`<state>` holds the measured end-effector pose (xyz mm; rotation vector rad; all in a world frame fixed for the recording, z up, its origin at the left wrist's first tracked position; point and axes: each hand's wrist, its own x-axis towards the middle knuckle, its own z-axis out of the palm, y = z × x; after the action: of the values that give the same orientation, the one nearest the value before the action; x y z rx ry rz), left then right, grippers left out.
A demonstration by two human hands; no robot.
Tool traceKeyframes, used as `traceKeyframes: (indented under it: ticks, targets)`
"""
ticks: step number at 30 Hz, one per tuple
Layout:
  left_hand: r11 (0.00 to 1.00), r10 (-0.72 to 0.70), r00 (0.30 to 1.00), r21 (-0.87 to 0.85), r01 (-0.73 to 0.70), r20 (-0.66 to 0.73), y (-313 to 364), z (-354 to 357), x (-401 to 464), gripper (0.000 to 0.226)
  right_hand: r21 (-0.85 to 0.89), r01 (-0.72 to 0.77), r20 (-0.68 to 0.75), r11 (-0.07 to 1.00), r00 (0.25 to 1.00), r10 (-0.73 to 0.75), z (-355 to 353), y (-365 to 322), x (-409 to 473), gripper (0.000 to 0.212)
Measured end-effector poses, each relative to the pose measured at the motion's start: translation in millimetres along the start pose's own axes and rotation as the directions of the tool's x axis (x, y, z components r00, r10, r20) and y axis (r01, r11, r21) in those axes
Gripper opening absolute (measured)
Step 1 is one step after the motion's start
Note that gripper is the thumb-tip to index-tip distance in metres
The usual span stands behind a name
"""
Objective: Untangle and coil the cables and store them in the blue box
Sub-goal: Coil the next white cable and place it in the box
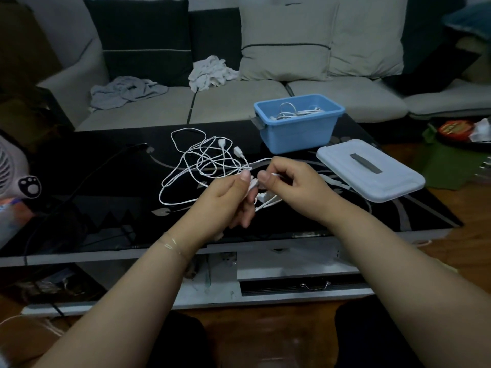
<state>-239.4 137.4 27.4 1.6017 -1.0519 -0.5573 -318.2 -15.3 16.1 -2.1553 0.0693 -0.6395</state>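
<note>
Left hand (pixel 230 195): fingers curling, thumb and forefinger pinching a white cable (pixel 202 166) at the near right edge of its tangle. Right hand (pixel 291 186): fingers curling likewise, thumb pressing down on the same cable just beside the left thumb, the two hands nearly touching above the table. A white plug (pixel 263 197) is hanging between and just below the hands, with two strands trailing off it toward the near side. The rest of the cable is lying in loose overlapping loops on the black glass table (pixel 106 197), spreading left and far of the hands, two white connectors (pixel 238 151) showing at its far right side. Blue box (pixel 299 122): standing open at the far right of the table, white cables (pixel 292 111) already lying coiled inside. Pale lid (pixel 370 172): lying flat on the table just near and right of the box. Sofa (pixel 239 102): standing beyond the table, crumpled cloths lying on its seat.
</note>
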Motion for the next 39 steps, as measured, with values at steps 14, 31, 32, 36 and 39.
traceKeyframes:
  ticks: [14, 31, 32, 36, 39]
  targets:
    - [0.837, -0.003, 0.981, -0.537, 0.108, 0.192, -11, -9, 3, 0.046, 0.39, -0.115, -0.069, 0.913, 0.986, 0.154, 40, -11, -2, 0.03]
    - [0.771, -0.115, 0.957, -0.631, -0.084, -0.268, -7, -24, 8, 0.037, -0.317, 0.007, 0.315, 0.948, 0.944, 0.099, 56, -13, -17, 0.022]
    - [0.798, -0.108, 0.951, -0.596, -0.091, -0.29, -9, -25, 8, 0.037, -0.303, 0.004, 0.308, 0.953, 0.947, 0.094, 55, -14, -17, 0.023]
    - [0.91, -0.037, 0.926, -0.395, -0.123, -0.375, -10, -21, 8, 0.032, -0.357, 0.061, 0.313, 0.932, 0.948, 0.057, 49, -15, -18, 0.02]
    - [0.954, -0.008, 0.918, -0.278, -0.112, -0.397, -12, -23, 9, 0.027, -0.396, 0.152, 0.352, 0.906, 0.936, -0.003, 50, -21, -22, 0.02]
